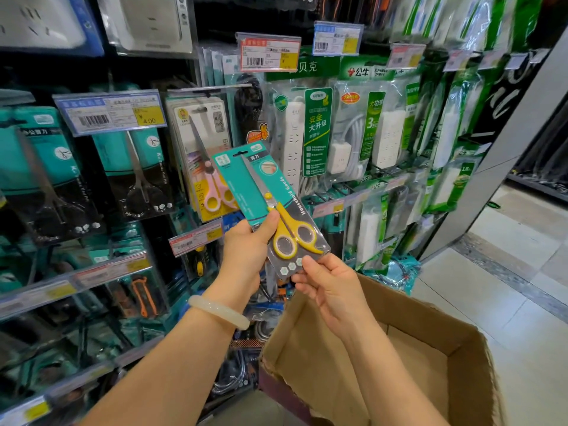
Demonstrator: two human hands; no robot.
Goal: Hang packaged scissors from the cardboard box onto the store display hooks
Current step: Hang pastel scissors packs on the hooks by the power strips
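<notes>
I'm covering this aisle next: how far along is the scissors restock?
Done: pink scissors hang on a hook. In hand: left hand and right hand hold one yellow-handled scissors pack, unhung. Left: hanging it; the cardboard box shows no more packs.

Two hands (pixel 246 241) — one cardboard box (pixel 430 348).

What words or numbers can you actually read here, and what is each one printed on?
"Household Goods": held scissors package, gripped by the left hand and right hand.
"剪刀": same package, near its top.
"4.00": yellow patch of the price tag over the black scissors.
"公牛": green header of a power strip pack.
"安全大升级": green card on the power strip pack.
"贝克": green header behind the red tag.
Barcodes and other tags' print: too small or blurred.
</notes>
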